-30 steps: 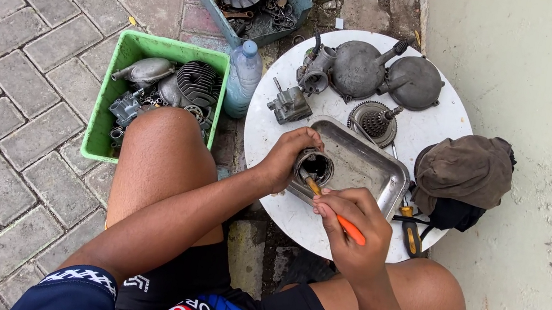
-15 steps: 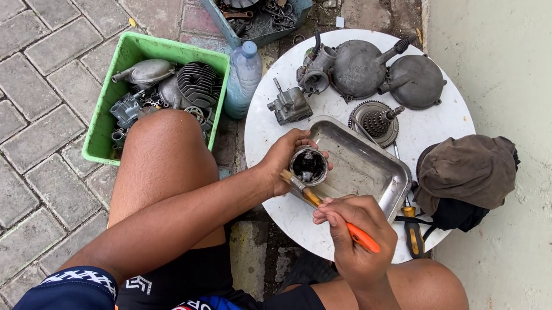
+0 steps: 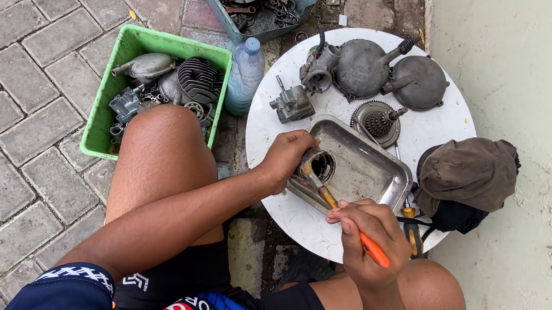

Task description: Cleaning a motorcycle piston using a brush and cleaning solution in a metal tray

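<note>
Brushing a small round part clean over the metal tray.

The left hand [image 3: 288, 155] gripped a small round part [image 3: 319, 164] at the near-left corner of the metal tray [image 3: 369, 169]. The right hand [image 3: 367, 236], fingers closed around an orange-handled brush [image 3: 340, 207], worked bristles against it. The scrubbing step seemed in hand; next would likely call for turning the part.
</note>
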